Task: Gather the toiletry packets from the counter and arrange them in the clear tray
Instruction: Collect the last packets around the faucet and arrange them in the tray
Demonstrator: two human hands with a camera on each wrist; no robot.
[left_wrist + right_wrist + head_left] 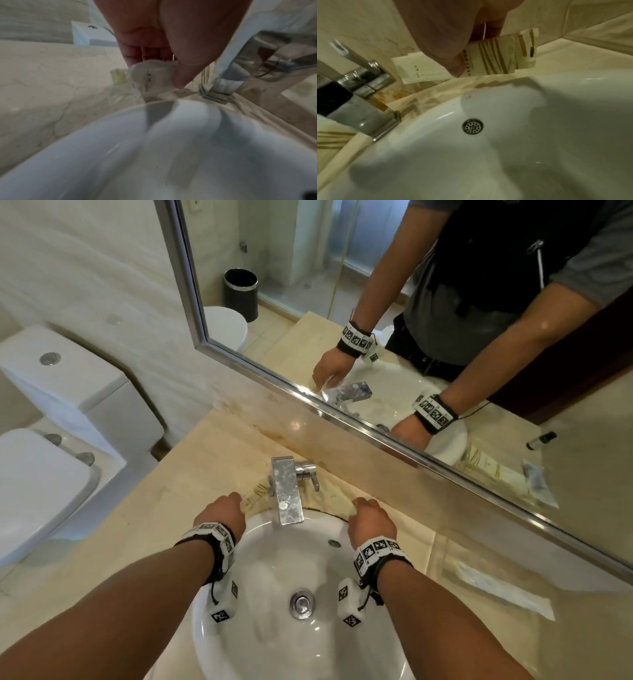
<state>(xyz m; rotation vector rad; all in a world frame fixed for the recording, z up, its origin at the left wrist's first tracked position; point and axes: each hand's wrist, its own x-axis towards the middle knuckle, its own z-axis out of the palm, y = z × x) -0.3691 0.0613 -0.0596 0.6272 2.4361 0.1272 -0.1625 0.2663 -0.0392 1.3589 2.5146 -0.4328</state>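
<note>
My left hand (236, 501) reaches to the counter left of the faucet. There its thumb and fingers pinch a white toiletry packet (154, 78) by its edge. A clear packet with a yellow item (118, 78) lies just beside it. My right hand (363, 503) is right of the faucet and pinches two gold-striped packets (498, 58), lifted a little off the counter. Another white packet (412, 70) lies flat by the faucet base. The clear tray (434, 546) stands on the counter at the right, with a white packet (503, 590) in it.
The chrome faucet (286, 494) rises between my hands, above the white sink (274, 645). A mirror (445, 302) runs along the back of the beige counter (154, 525). It reflects more packets and a small bottle further right. A toilet (51, 440) stands at the left.
</note>
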